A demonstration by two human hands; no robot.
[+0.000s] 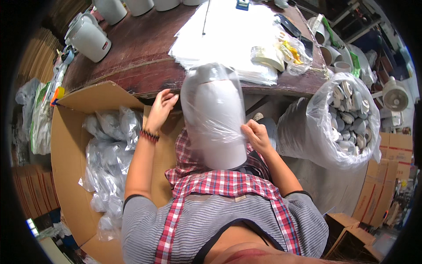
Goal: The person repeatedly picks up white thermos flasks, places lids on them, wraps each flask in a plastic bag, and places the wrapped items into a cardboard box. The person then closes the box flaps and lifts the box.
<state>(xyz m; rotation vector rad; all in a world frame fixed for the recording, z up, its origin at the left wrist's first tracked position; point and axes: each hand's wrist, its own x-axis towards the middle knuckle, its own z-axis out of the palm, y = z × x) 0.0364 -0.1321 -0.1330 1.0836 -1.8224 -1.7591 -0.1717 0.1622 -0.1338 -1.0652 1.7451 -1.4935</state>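
A pale grey insulated jug (224, 155) stands or lies in my lap, its base towards me. A clear plastic bag (214, 115) covers its upper part and is gathered partway down the body; the base end sticks out bare. My right hand (257, 135) pinches the bag's edge at the jug's right side. To the left of the jug, my left hand (164, 107) is raised with the fingers loosely bent and apart, holding nothing. A stack of clear plastic bags (224, 36) lies on the dark red wooden table (145, 69) just beyond the jug.
On my left, an open cardboard box (67, 138) holds several bagged items (108, 158). A large plastic sack of grey lids (349, 115) stands at right. Several unbagged jugs (89, 36) line the table's far left. A tape roll (268, 59) and a phone (287, 24) lie beside the bags.
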